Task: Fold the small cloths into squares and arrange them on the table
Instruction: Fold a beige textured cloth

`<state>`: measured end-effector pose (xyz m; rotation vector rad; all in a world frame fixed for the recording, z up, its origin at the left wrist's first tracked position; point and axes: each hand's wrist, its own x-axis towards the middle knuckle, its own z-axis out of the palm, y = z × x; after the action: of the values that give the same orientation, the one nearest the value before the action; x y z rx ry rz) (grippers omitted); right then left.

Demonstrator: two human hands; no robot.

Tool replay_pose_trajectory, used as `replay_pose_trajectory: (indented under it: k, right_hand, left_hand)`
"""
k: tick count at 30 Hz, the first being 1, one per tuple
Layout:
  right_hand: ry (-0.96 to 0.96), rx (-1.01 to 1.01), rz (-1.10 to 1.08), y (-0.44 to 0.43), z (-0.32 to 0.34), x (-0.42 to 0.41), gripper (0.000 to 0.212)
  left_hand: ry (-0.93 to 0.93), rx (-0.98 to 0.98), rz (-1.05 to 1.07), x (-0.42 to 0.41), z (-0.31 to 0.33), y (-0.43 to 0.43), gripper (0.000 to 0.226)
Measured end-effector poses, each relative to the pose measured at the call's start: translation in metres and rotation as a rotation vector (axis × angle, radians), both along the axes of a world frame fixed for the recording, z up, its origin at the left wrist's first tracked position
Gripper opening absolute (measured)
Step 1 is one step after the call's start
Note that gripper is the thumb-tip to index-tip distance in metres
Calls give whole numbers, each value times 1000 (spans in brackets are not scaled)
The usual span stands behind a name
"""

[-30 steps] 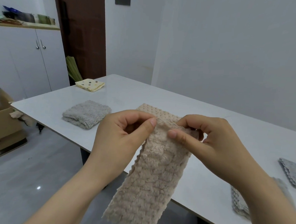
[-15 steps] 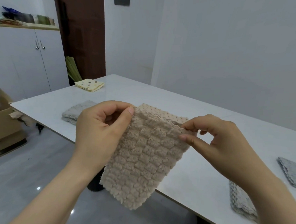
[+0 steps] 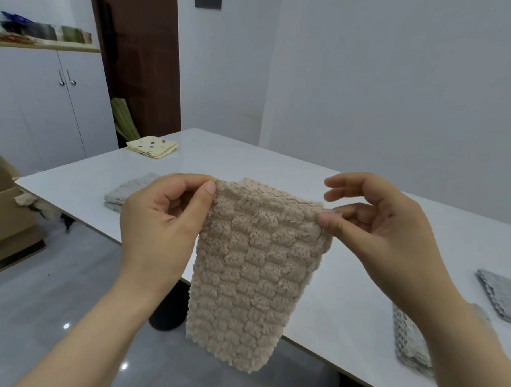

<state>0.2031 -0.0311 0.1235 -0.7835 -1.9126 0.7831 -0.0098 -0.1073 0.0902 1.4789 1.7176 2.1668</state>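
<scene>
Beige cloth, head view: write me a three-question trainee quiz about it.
1. True or false: the beige cloth lies flat on the table.
2. Which folded cloth sits nearest the table's far left corner? A. green checked cloth B. spotted yellow cloth C. striped blue cloth
3. Fill in: the left hand and right hand each pinch a ___ corner of the beige cloth.

Key: 1. False, it hangs from both hands. 2. B. 3. top.
</scene>
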Motion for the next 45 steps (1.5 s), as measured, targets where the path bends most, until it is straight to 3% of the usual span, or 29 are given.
replay_pose_trajectory:
  k: [8,12,18,23,26,29,33,36,45]
  right_hand:
    - [-71,-4,-19,0,-6,7,18]
    - [-226,4,-50,1,-8,12,10]
    - [-390,109,-17,-9,-8,-2,40]
    - [-388,159,42,-12,-11,-22,32]
    - [-343,158,51,-12,-13,-27,8]
    - [-335,164,59,-11,-15,-25,7]
    - [-322,169,60,-10,-16,-20,10]
    - [-329,141,64,-9,-15,-16,9]
    - [-304,109,74,-14,-17,-20,17]
  left_hand:
    - [10,-18,2,2,-2,1,11]
    - [21,-49,-29,5,-4,-2,9]
    - [178,-94,-46,21,-4,-4,18]
    - [241,-103,-40,27,-4,-4,9]
    - [218,-104,-62,30,-6,-4,10]
    - [63,-155,-208,30,-13,-6,3]
    - [-143,-310,-407,27,-37,-9,32]
    - [-184,-337,-401,30,-47,-9,18]
    - [-144,-337,-345,35,-50,-11,18]
